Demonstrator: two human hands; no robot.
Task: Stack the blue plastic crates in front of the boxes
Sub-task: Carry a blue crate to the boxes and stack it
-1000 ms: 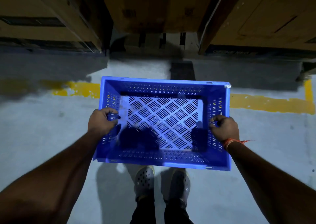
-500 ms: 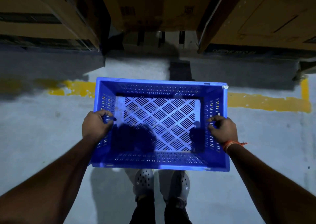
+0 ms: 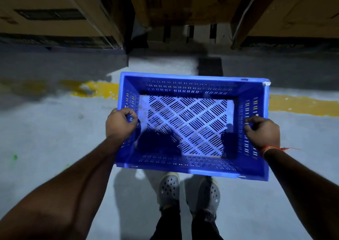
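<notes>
The left hand [image 3: 120,123] clamps its fingers over the 9 o'clock wall of the crate [image 3: 192,170]; the right hand [image 3: 262,131] clamps the 3 o'clock wall, apparently to keep the load level. The crate is held above the floor [image 3: 45,138], with boxes [image 3: 174,1] at 12 o'clock.

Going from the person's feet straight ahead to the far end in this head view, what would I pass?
Shoes → blue crate → yellow floor line → cardboard boxes.
</notes>
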